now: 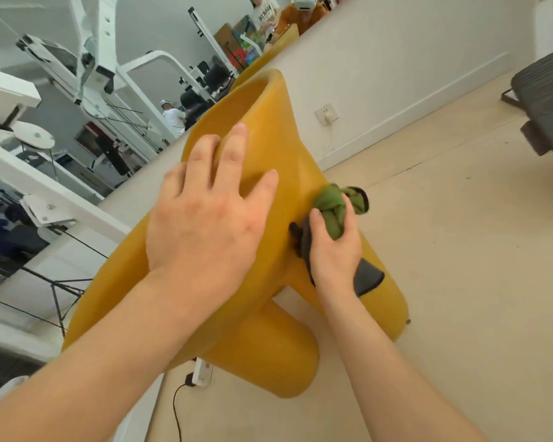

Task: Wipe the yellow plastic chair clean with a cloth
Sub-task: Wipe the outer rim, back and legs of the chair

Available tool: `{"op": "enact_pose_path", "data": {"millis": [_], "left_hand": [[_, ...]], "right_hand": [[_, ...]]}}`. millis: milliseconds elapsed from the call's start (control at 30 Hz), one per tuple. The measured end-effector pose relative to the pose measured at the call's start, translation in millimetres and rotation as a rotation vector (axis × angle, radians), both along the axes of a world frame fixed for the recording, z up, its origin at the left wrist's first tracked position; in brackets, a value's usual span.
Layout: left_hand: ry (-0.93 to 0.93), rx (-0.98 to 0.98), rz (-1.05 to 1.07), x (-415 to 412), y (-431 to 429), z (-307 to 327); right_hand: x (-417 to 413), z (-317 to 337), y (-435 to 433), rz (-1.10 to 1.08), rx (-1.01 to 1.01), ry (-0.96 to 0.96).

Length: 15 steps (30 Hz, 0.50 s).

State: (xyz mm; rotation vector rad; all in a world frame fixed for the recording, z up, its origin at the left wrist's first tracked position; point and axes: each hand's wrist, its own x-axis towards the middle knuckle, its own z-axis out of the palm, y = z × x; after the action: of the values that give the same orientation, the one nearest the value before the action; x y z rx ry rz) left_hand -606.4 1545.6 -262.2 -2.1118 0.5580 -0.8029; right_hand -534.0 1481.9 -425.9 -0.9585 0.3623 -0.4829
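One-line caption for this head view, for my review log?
Left hand braces the yellow plastic chair while the right hand presses a bunched green-and-grey cloth against its side.

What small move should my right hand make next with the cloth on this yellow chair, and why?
Probably slide the right hand down along the side of the chair with the cloth pressed on. The cloth is bunched in that hand against the chair's right flank, and the left hand lies flat on top, bracing it, so a stroke along that flank looks natural.

Background shirt print (266, 15) — blurred, nothing legible.
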Motion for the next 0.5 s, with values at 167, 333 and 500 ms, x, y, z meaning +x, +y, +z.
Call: {"op": "enact_pose_path", "data": {"millis": [167,333,500], "left_hand": [[0.023,0.011,-0.132,2,2,6],[0.036,-0.261,-0.041,-42,48,11],[0.051,-0.466,0.103,-53,73,6]], "right_hand": [[9,25,8,-0.12,-0.217,-0.26],[18,-39,-4,-0.054,-0.106,0.036],[16,-29,-2,-0.034,0.117,0.046]]}}
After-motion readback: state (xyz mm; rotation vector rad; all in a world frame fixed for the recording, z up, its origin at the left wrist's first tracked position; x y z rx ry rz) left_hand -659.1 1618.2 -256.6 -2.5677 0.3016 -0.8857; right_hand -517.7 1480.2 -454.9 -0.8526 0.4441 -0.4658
